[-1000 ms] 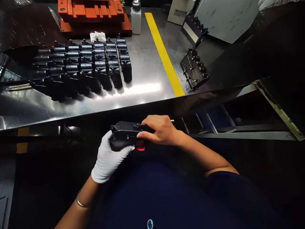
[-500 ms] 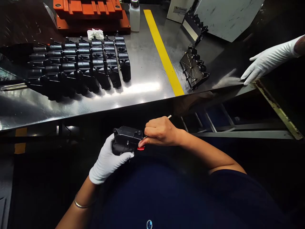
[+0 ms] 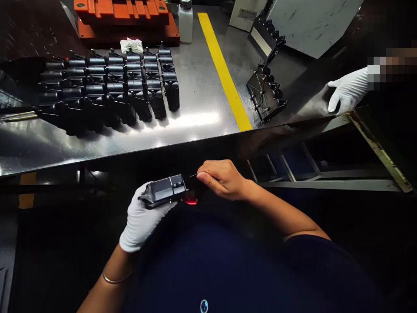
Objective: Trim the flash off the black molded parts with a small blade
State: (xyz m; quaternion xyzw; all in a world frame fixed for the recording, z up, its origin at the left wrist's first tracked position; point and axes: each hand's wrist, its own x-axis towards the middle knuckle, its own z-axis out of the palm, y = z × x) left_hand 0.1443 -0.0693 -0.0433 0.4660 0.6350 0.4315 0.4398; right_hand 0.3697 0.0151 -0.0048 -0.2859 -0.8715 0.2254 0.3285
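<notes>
My left hand (image 3: 140,219), in a white glove, is closed around a black moulded part (image 3: 164,191) below the table's front edge. Bare and closed, my right hand (image 3: 223,179) pinches a thin pointed tool (image 3: 193,175). The tool's tip points left toward the part, with a small gap between them. A small red thing (image 3: 191,202) shows just right of the part, below the tool. Rows of similar black parts (image 3: 114,87) stand on the metal table (image 3: 192,95) at the left.
Two black parts (image 3: 266,96) stand right of a yellow stripe (image 3: 224,71). Orange blocks (image 3: 127,32), white tissue (image 3: 131,45) and a bottle (image 3: 185,22) are at the back. Another person's gloved hand (image 3: 352,91) is at the right, near a metal frame (image 3: 379,150).
The black part has turned in my left hand and shows another face. My right hand has drawn back from it, uncovering the tool's tip. The other person's hand has shifted and changed pose.
</notes>
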